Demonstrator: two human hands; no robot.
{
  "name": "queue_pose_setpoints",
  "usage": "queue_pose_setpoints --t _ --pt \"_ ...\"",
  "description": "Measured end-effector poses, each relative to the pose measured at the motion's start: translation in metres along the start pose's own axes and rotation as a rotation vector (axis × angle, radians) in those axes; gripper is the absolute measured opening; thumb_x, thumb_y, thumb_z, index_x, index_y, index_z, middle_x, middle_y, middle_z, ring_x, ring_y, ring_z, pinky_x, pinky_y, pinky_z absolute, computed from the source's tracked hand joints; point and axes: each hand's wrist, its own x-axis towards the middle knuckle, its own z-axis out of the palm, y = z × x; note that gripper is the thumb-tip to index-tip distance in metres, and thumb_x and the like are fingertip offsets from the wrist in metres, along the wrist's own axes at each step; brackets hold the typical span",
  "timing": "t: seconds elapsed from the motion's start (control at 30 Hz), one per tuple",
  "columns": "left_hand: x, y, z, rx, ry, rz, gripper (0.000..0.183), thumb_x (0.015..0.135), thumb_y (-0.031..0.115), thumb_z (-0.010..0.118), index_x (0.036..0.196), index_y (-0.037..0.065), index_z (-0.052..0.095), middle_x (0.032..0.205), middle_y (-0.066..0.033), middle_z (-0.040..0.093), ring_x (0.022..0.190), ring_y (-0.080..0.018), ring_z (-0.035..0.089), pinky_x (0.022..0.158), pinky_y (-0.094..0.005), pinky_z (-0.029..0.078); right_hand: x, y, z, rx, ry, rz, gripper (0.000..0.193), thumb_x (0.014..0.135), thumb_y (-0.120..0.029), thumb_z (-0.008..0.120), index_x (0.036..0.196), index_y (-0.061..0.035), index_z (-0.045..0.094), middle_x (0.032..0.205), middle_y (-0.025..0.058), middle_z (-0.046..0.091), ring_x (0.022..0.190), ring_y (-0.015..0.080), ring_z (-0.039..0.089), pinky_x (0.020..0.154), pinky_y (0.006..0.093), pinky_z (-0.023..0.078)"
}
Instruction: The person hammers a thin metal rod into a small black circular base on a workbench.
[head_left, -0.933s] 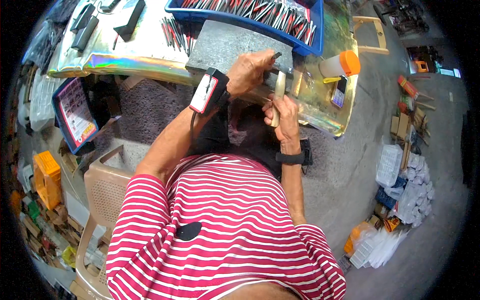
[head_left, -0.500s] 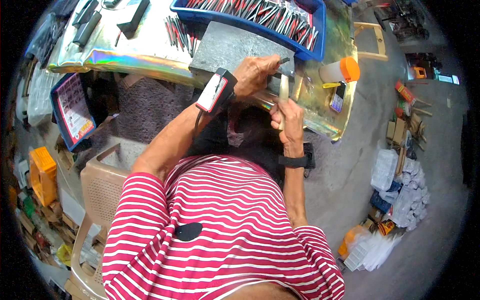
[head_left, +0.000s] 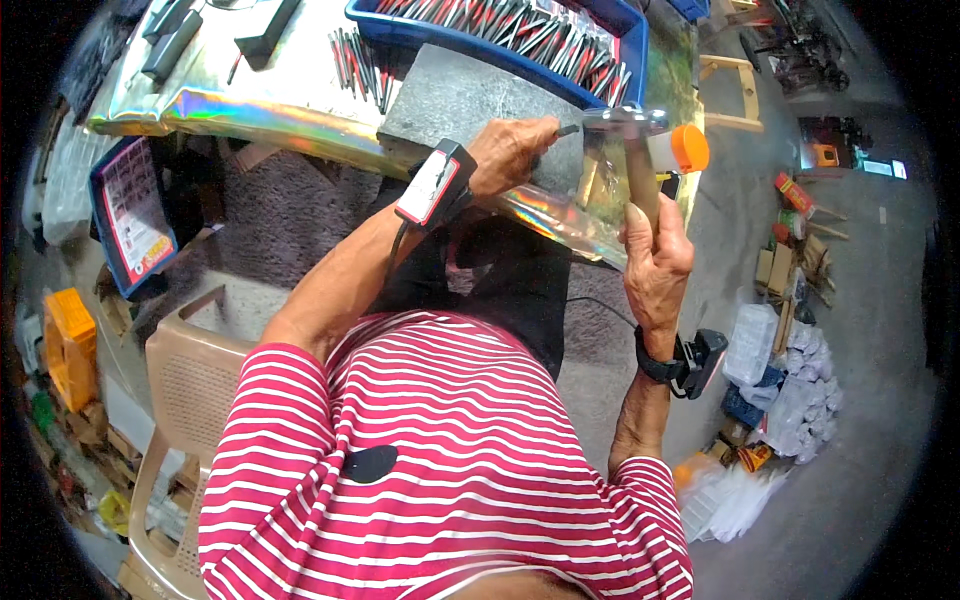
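We're judging this as mid-work: one dark piece (head_left: pixel 567 130) is sitting at the slab's near right edge, its end poking from the fingers, and nothing is looking finished on it. Left hand (head_left: pixel 510 155), 12 o'clock, is pinching that piece, fingers together. Right hand (head_left: pixel 657 260), toward 3 o'clock, is wrapping round the handle of a hammer (head_left: pixel 642 185), thumb along it; the metal head is pointing up and showing clear of the piece, between 1 and 2 o'clock. Many red, black and silvery sticks (head_left: pixel 500 25) are filling the blue tray (head_left: pixel 400 29) at 12; a smaller loose bunch (head_left: pixel 358 70) is lying at 11. We aren't managing to tell which batch is done or how much is remaining.

Surface: grey slab (head_left: pixel 450 95) is resting on a shiny foil-covered table (head_left: pixel 280 115), just in front of the tray. Orange-lidded jar (head_left: pixel 688 148) is standing at 2, black boxes (head_left: pixel 268 35) are lying toward 11.

Room: plastic chair (head_left: pixel 200 380) is standing past 8, orange crate (head_left: pixel 70 350) near 9, wooden frame (head_left: pixel 745 90) at 2, bagged stuff (head_left: pixel 800 390) is piling up past 3 on grey floor (head_left: pixel 860 450).
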Motion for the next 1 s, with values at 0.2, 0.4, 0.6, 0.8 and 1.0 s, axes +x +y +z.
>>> queue_pose_setpoints --t 0.2,0.4,0.6,0.8,1.0 --pt "-0.001 -0.002 0.003 0.021 0.028 0.017 0.013 0.069 -0.002 0.047 0.08 0.003 0.04 0.064 -0.0138 0.048 0.062 -0.0316 0.053 0.051 -0.0376 0.042 0.005 -0.002 -0.006 -0.11 -0.071 -0.062 0.018 0.079 -0.011 0.052 0.093 -0.0006 0.048 0.067 0.0184 0.054 0.06 0.0321 0.056 0.05 0.0365 0.041" --pt "-0.004 -0.001 -0.001 -0.008 0.027 0.001 0.017 0.067 0.0 0.05 0.08 0.004 0.041 0.067 -0.0138 0.049 0.064 -0.0327 0.052 0.053 -0.0357 0.043 0.006 -0.044 -0.042 0.305 0.303 0.035 0.02 0.079 -0.013 0.053 0.093 0.0017 0.048 0.063 0.0106 0.053 0.051 0.0189 0.052 0.043 0.0272 0.037" --pt "-0.001 -0.006 0.004 -0.027 -0.002 0.032 0.017 0.068 -0.001 0.049 0.082 0.004 0.041 0.07 -0.0141 0.05 0.065 -0.0324 0.053 0.053 -0.0352 0.043 -0.006 0.018 0.006 -0.362 -0.087 -0.185 0.016 0.081 -0.008 0.047 0.094 0.0001 0.047 0.062 0.0081 0.054 0.05 0.0153 0.051 0.043 0.025 0.038" --pt "-0.003 -0.003 0.004 0.005 0.015 0.02 0.015 0.069 0.001 0.049 0.083 0.004 0.042 0.069 -0.0141 0.049 0.066 -0.0338 0.052 0.054 -0.0363 0.042 0.007 -0.033 -0.03 -0.141 0.262 -0.153 0.013 0.081 -0.01 0.048 0.089 0.0005 0.05 0.064 0.0037 0.051 0.056 0.0109 0.048 0.048 0.0224 0.038" --pt "-0.002 -0.003 0.007 -0.049 0.047 0.042 0.012 0.07 0.002 0.049 0.079 0.004 0.041 0.068 -0.0137 0.049 0.065 -0.0328 0.052 0.054 -0.0365 0.041 -0.011 -0.001 -0.016 -0.398 0.265 -0.456 0.024 0.076 -0.007 0.053 0.098 -0.0004 0.045 0.071 0.0131 0.054 0.056 0.0256 0.053 0.046 0.0316 0.041"
